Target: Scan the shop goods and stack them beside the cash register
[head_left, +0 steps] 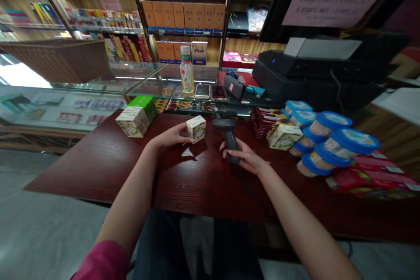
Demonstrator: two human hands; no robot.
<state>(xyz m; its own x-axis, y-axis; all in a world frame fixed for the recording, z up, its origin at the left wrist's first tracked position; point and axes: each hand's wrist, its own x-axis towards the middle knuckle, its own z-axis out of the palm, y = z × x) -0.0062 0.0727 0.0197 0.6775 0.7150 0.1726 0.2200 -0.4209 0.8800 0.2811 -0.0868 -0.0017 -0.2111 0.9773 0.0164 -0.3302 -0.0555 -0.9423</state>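
Note:
Between the fingers of my left hand (173,134) is a small cream-coloured carton (197,129) with a green print, tilted a little above the dark red counter (177,183). My right hand (244,155) is wrapped round the handle of a black barcode scanner (228,135), whose head points left toward the carton. At the left, cream cartons (133,121) of the same look stand beside a bright green pack (143,104). Another such carton (285,136) lies at the right, against a stack of dark red packets (264,121).
Blue-lidded tubs (331,146) are stacked at the right, beside red packages (370,175). A glass display case runs along the back, bearing a drink bottle (187,72) and a phone (202,91). Behind the tubs sits black till equipment (305,78). A wicker basket (62,59) is at the left.

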